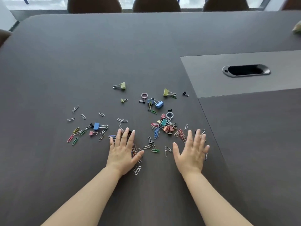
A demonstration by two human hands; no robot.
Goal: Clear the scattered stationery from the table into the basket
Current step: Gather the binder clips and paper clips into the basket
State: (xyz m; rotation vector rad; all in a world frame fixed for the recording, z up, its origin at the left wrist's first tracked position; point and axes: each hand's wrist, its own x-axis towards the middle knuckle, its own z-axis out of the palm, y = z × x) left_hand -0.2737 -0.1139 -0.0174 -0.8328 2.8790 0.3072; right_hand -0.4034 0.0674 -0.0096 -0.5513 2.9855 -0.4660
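Observation:
Paper clips and binder clips lie scattered over the dark table (81, 62). My left hand (123, 150) lies flat, fingers straight, over a heap of paper clips (136, 168). My right hand (192, 152) lies flat too, its fingers on clips at the right of the scatter. Between and beyond the hands sits a dense pile of coloured clips (164, 126). A blue binder clip (96, 126) is at the left, another blue binder clip (158, 104) further back, and two yellow-green binder clips (123, 86) (166, 92) lie farthest away. No basket is in view.
A raised grey panel (211, 75) with an oval cable opening (246, 70) takes up the right of the table. Three chair backs (156, 4) stand along the far edge. A pale object (297, 29) shows at the right border.

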